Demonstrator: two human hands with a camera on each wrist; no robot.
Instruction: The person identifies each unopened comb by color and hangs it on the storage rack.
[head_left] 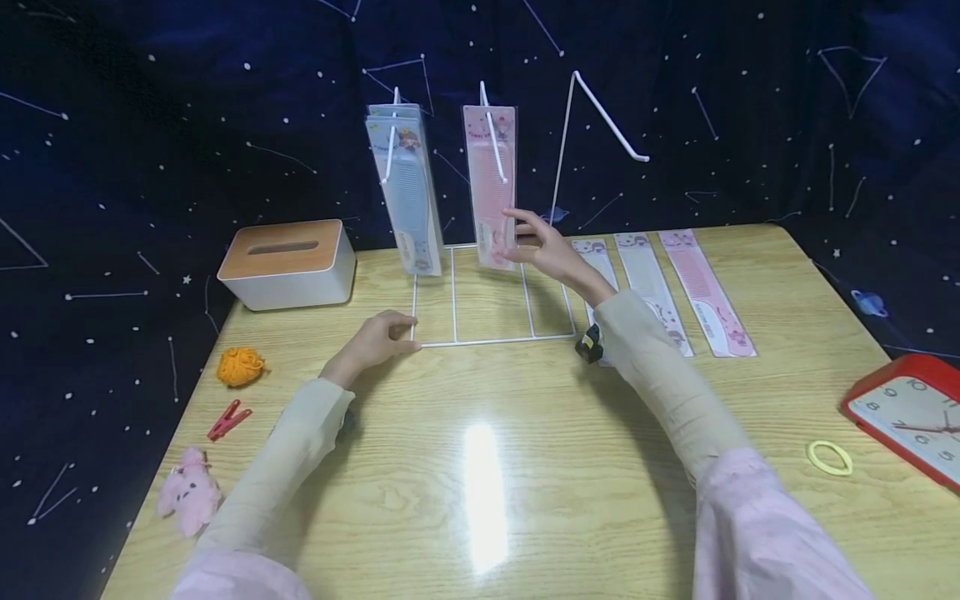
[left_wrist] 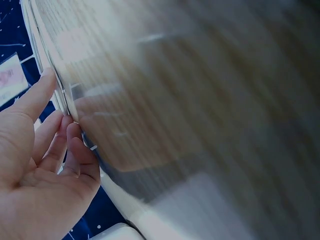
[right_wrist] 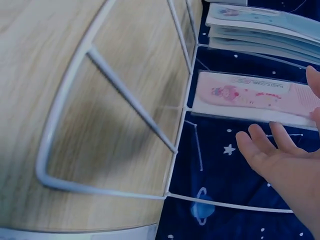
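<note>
A person is sitting at a wooden table (head_left: pixel 525 467) that is bearing a white wire display rack (head_left: pixel 491 337) with upright hooks. The right hand (head_left: pixel 543 246) is reaching forward to a pink comb packet (head_left: pixel 489 187) that is hanging on the middle hook; the fingers are lying nearly straight and spread, with the fingertips at the packet's lower right edge. In the right wrist view the hand (right_wrist: pixel 287 160) is lying open just beside the pink packet (right_wrist: pixel 255 97), and whether thumb and finger are actually pinching the edge cannot be told. The left hand (head_left: pixel 378 337) is resting on the table at the front left corner of the rack's base, its fingers loosely bent and touching the wire; the left wrist view is showing the fingers (left_wrist: pixel 55 145) lying relaxed against that wire, gripping nothing.

A stack of blue comb packets (head_left: pixel 405 192) is hanging on the left hook, just beside the pink one, while the right hook (head_left: pixel 607 112) is standing bare. Three more comb packets (head_left: pixel 663 283) are lying flat on the table to the right of the rack, behind the right forearm.

A tissue box (head_left: pixel 288 262), an orange yarn ball (head_left: pixel 240 365), a red clip (head_left: pixel 228 419) and a pink plush toy (head_left: pixel 189 492) are lying at the left; a red clock (head_left: pixel 911 412) and a yellow hair band (head_left: pixel 829 457) are lying at the right.
</note>
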